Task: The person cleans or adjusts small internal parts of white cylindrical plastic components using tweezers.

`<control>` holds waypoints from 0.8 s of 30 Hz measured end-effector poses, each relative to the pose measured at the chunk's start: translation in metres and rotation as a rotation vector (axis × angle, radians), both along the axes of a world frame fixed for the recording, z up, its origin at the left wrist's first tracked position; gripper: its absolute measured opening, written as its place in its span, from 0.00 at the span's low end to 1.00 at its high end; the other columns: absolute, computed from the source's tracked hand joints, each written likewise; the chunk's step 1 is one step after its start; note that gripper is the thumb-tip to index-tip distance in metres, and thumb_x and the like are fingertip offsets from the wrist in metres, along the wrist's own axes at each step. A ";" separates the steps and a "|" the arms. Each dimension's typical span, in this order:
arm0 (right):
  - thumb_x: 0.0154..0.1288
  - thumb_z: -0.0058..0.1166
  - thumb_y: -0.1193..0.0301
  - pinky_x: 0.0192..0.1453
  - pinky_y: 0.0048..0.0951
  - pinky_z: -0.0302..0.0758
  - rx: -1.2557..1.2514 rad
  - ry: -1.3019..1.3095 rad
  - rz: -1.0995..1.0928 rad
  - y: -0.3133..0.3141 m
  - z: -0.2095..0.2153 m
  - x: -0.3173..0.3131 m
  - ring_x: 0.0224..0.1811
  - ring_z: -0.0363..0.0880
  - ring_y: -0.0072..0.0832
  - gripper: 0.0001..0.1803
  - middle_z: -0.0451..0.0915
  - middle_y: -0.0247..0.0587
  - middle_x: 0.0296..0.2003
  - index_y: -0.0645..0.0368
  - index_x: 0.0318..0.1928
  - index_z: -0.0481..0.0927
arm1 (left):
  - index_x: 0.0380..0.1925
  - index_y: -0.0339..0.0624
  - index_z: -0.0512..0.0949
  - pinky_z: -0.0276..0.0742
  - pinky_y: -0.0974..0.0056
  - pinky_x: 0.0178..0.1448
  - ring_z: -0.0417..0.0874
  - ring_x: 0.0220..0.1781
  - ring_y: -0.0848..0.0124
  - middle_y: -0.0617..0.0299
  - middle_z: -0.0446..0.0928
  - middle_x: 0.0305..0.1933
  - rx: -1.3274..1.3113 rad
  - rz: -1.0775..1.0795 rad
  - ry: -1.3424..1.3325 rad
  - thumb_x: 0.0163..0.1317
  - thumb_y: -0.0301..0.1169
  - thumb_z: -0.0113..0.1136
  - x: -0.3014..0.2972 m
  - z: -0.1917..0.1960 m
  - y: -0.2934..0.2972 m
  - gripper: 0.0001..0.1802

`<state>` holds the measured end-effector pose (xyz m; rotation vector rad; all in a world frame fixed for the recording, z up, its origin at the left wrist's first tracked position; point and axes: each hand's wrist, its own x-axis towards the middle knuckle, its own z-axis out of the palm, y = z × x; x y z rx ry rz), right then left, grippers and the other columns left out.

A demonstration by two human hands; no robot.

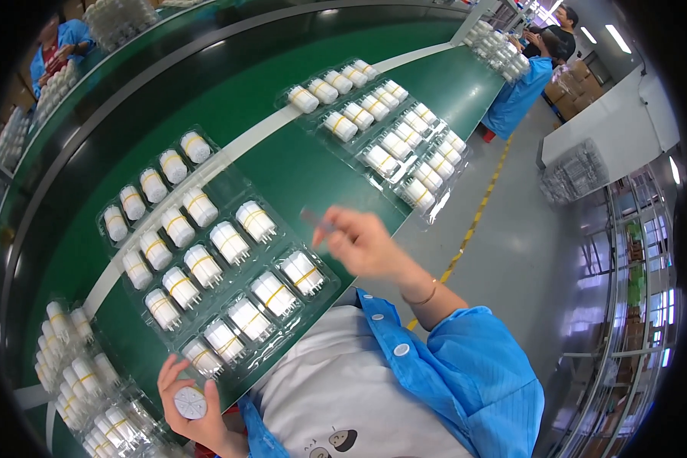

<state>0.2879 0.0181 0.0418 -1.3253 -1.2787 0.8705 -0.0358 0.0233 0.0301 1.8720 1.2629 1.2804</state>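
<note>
A white cylindrical part (190, 402) was held end-on in the left hand (187, 408), its fingers curled around it, low at the near edge of the green conveyor belt (313, 172). The part sat just below the nearest corner of a clear plastic tray (286, 237) filled with rows of matching white parts banded in yellow.

The right hand (362, 243) was raised over the tray's right side, fingers drawn together and pinching a small, thin, blurred object (314, 220); what it was could not be told.

A second filled tray (427, 206) was seen farther along the belt to the right, and a third (84, 382) lay at the lower left, partly cut off. A white stripe (259, 137) ran along the belt beneath the trays.

A blue work coat (466, 366) over a white shirt was worn by the person. Farther down the line, another worker in blue (523, 95) was bent over the belt's far end, and a further blue sleeve (69, 37) showed at the upper left. A grey floor with a yellow line (477, 217) stretched off to the right.
</note>
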 end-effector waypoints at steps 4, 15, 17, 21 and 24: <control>0.69 0.40 0.62 0.17 0.16 0.58 0.105 0.212 0.243 0.019 -0.006 -0.048 0.15 0.59 0.13 0.17 0.67 0.32 0.17 0.61 0.29 0.69 | 0.26 0.35 0.72 0.73 0.61 0.45 0.79 0.37 0.60 0.53 0.79 0.33 -0.258 -0.206 -0.111 0.41 0.24 0.66 0.029 0.017 -0.014 0.13; 0.72 0.32 0.68 0.43 0.26 0.69 0.001 0.907 0.750 0.009 -0.007 -0.113 0.38 0.73 0.23 0.10 0.74 0.43 0.36 0.63 0.40 0.64 | 0.39 0.38 0.74 0.74 0.70 0.31 0.80 0.23 0.66 0.60 0.77 0.24 -0.353 -0.438 -0.264 0.35 0.25 0.71 0.069 -0.003 -0.005 0.25; 0.67 0.41 0.57 0.39 0.27 0.71 0.031 0.660 0.704 0.011 -0.008 -0.111 0.34 0.77 0.32 0.18 0.77 0.59 0.35 0.61 0.39 0.62 | 0.41 0.37 0.73 0.74 0.70 0.30 0.80 0.23 0.67 0.59 0.77 0.24 -0.315 -0.489 -0.262 0.35 0.25 0.71 0.059 -0.012 -0.003 0.27; 0.52 0.63 0.57 0.27 0.25 0.68 0.351 0.196 0.607 0.006 -0.027 -0.089 0.29 0.80 0.32 0.23 0.80 0.53 0.31 0.62 0.38 0.73 | 0.33 0.37 0.74 0.72 0.70 0.24 0.79 0.20 0.69 0.58 0.77 0.22 -0.243 -0.505 -0.253 0.36 0.25 0.69 0.049 -0.015 -0.004 0.20; 0.51 0.64 0.57 0.27 0.23 0.66 0.290 0.027 0.746 0.007 -0.007 -0.080 0.29 0.81 0.30 0.24 0.81 0.53 0.32 0.61 0.39 0.72 | 0.23 0.40 0.75 0.71 0.70 0.22 0.79 0.19 0.69 0.60 0.76 0.19 -0.300 -0.431 -0.243 0.36 0.26 0.68 0.049 -0.014 -0.006 0.13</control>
